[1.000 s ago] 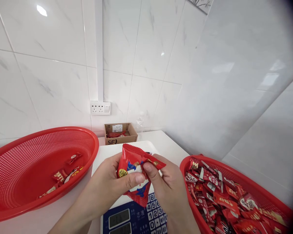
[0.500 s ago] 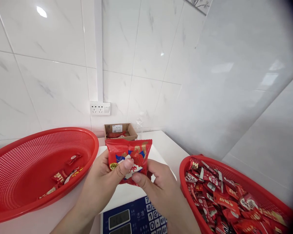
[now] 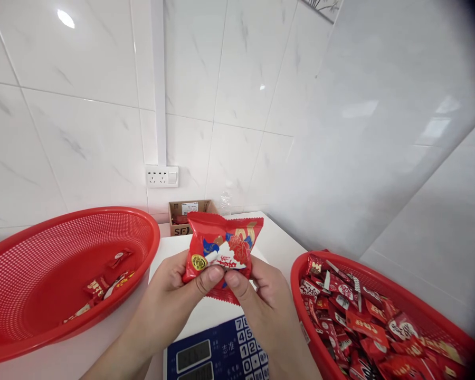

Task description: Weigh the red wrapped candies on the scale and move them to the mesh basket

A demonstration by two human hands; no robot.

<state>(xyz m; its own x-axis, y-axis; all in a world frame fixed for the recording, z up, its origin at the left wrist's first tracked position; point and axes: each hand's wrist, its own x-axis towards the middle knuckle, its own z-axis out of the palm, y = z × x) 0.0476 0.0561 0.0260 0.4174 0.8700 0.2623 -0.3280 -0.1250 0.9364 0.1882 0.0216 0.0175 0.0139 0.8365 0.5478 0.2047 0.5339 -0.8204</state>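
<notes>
Since half a second ago the red snack packet (image 3: 222, 247) has risen a little and swung round, so its printed face with the peony, blue patch and gold seal now sits squarer to the camera and tips up toward the right. It is held in the air above the white platform of the electronic scale (image 3: 217, 351), touching nothing but the hands. The left hand (image 3: 172, 303) and right hand (image 3: 263, 306) pinch its lower edge side by side, thumbs in front pressed almost together, the other fingers curled shut behind the film. The packet looks puffed and crinkled, with zig-zag sealed ends. It is likely very light, soft and springy, with glossy film that may slide under the skin, and whatever is inside may crush. The flat crimped seams look like the safest place to grip rather than the swollen middle. To the left stands a red mesh basket (image 3: 43, 253) holding only a few small wrapped sweets (image 3: 103, 285); to the right, close beside the right wrist, a second red basket (image 3: 298, 279) is heaped with red wrapped candies (image 3: 352, 322). Behind the packet a small cardboard box (image 3: 178, 229) rests against the tiled wall below a wall socket (image 3: 162, 176).
</notes>
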